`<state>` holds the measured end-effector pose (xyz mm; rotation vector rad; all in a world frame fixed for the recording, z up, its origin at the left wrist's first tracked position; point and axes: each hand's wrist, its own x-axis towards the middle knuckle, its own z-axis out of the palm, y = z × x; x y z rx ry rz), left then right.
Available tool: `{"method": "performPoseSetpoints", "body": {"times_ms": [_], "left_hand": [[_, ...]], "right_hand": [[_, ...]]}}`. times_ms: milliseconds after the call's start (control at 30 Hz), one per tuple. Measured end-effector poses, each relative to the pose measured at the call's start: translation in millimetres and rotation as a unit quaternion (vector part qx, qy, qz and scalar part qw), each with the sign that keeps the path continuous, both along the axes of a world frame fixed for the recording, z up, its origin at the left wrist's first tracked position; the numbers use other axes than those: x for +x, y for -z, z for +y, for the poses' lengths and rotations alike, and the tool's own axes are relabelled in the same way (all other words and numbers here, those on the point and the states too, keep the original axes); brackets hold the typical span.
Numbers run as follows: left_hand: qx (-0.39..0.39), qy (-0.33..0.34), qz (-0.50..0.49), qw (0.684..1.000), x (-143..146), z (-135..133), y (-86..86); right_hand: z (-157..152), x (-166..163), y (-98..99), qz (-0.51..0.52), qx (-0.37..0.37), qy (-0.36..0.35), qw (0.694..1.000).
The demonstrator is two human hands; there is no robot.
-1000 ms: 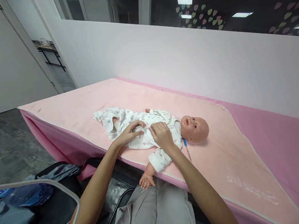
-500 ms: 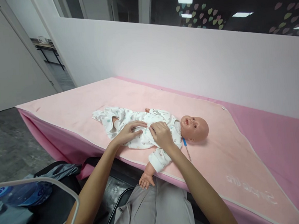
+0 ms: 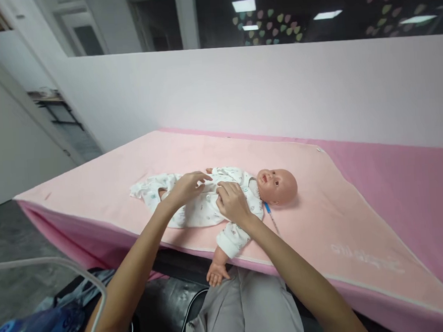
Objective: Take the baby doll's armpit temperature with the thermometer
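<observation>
A baby doll (image 3: 277, 187) lies on its back on the pink mat, its head to the right. It wears a white printed romper (image 3: 198, 211) that fastens down the front. My left hand (image 3: 188, 188) is lifted a little over the romper's middle, fingers bent and apart, holding nothing. On the doll's chest rests my right hand (image 3: 233, 201), its fingers curved over the cloth with a gap between thumb and forefinger. The doll's near arm (image 3: 218, 270) reaches past the table edge towards my lap. Beside its neck lies a thin stick with a blue end (image 3: 267, 208).
The pink mat (image 3: 346, 218) covers a table with a darker pink cloth (image 3: 416, 188), against a white wall (image 3: 262, 92). At lower left are a blue-capped plastic bottle (image 3: 43, 327) and a pale curved tube (image 3: 89, 279). My grey trousers (image 3: 250, 305) are below the table edge.
My left hand has risen off the romper and moved slightly away from my right hand. My right hand stays on the chest. The camera view has turned and tilted a little.
</observation>
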<state>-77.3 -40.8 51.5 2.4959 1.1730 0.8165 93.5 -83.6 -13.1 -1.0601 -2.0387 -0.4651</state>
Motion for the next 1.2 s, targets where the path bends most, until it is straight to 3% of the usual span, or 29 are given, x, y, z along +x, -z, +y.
{"method": "performPoseSetpoints", "body": {"times_ms": [100,200,300,433,533,633,833,967,1200], "left_hand": [[0.074,0.015,-0.056,0.996,36.5,9.2,-15.3],[0.047,0.015,-0.169,0.984,71.3,24.8,-10.2],[-0.039,-0.026,-0.240,0.970,90.8,47.6,12.5],[-0.229,-0.018,-0.374,0.898,94.8,70.8,39.7],[-0.266,-0.002,-0.422,0.867,90.4,73.2,44.9],[-0.274,-0.003,-0.436,0.857,87.6,69.5,43.1],[-0.275,0.013,-0.436,0.857,88.4,68.5,44.1],[-0.269,0.023,-0.435,0.859,88.9,72.1,48.1],[-0.265,0.033,-0.448,0.853,92.1,73.4,52.7]], "right_hand": [[-18.8,8.3,-10.7,-0.007,0.017,0.007,1.000],[-58.6,29.2,-16.5,0.049,-0.009,0.019,0.999],[-105.6,59.1,-6.1,0.152,-0.041,0.158,0.975],[-143.2,97.7,23.3,0.096,-0.104,0.348,0.927],[-149.9,108.5,40.4,0.055,-0.124,0.382,0.914],[-150.5,104.7,45.1,0.055,-0.131,0.384,0.912],[-160.2,108.2,14.3,0.116,-0.199,0.418,0.879],[-164.9,115.8,-16.1,0.199,-0.175,0.410,0.873],[-127.5,101.3,-51.2,0.189,-0.214,0.377,0.881]]}}
